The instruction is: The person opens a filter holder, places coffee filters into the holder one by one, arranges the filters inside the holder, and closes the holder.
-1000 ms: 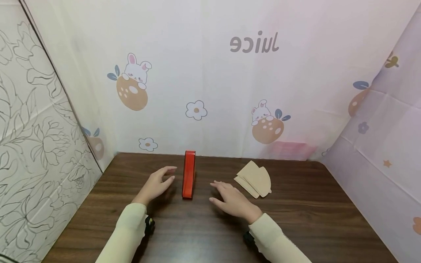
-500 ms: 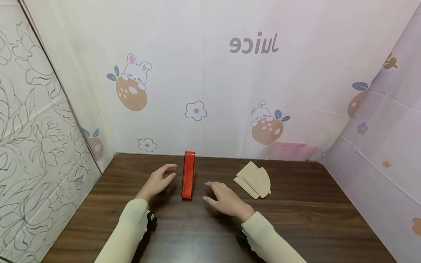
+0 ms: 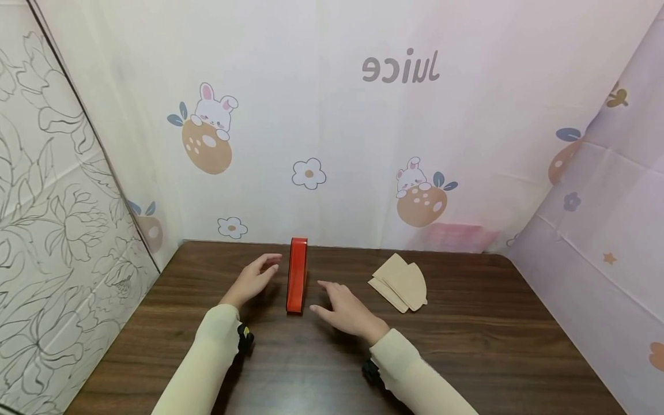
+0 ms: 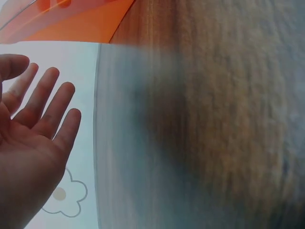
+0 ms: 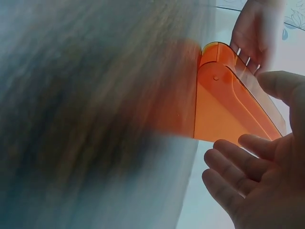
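An orange-red see-through plastic case (image 3: 297, 278), narrow and upright, stands on the table in the head view. The right wrist view shows the case (image 5: 221, 112) as a wedge with a rounded corner. To its left is my left hand (image 3: 254, 279), fingers spread and bent a little, apart from it. My right hand (image 3: 349, 311) hovers just right of the case's near end, thumb and fingers parted. Neither hand holds anything. In the left wrist view, the case (image 4: 76, 24) shows above the left hand (image 4: 35, 138).
Several beige cone-shaped paper coffee filters (image 3: 399, 282) lie overlapping on the table, to the right of the case. The dark wood table (image 3: 493, 346) ends at a patterned curtain (image 3: 353, 127) behind, with more fabric on both sides.
My right hand has moved left, closer to the case. My left hand has shifted slightly forward and right. The case and the coffee filters have stayed put.
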`<action>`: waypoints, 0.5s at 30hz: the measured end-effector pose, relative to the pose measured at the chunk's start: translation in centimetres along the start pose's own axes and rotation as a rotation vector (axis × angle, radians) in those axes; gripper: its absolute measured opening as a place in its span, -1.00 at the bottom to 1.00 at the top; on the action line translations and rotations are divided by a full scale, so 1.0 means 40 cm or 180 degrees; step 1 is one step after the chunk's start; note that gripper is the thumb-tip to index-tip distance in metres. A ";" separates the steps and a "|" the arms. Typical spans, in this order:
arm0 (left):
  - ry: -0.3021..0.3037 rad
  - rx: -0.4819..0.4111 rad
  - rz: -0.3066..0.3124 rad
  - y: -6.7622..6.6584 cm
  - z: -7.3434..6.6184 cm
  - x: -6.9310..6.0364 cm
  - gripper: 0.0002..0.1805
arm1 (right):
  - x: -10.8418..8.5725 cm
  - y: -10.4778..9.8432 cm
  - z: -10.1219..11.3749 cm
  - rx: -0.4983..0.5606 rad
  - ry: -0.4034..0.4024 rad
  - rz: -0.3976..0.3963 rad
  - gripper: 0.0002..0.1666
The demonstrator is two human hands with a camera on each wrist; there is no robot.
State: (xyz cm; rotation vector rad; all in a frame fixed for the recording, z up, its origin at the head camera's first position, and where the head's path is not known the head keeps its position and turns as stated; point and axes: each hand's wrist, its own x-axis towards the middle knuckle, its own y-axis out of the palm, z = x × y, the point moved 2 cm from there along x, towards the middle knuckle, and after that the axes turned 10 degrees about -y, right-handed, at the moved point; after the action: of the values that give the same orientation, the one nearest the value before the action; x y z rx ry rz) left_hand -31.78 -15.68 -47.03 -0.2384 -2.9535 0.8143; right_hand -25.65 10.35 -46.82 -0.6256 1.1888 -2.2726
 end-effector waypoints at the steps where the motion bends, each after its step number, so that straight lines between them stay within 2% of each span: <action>1: 0.0001 -0.0002 0.0017 0.001 -0.001 0.003 -0.60 | 0.002 0.002 0.000 0.0026 0.0021 0.0004 -0.15; 8: -0.0120 0.0013 0.0075 0.009 -0.003 0.015 -0.56 | 0.012 0.007 0.007 0.0104 0.0050 -0.0012 -0.15; 15: -0.0218 0.0079 0.0168 0.022 -0.016 0.027 -0.56 | 0.033 0.020 0.011 0.0250 0.0169 -0.0051 -0.06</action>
State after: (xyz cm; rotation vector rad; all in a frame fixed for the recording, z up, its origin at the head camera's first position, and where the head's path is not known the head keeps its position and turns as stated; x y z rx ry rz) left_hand -32.67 -14.44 -46.88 -0.2941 -3.0105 0.8824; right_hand -26.24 8.88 -47.04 -0.5502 1.1169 -2.3503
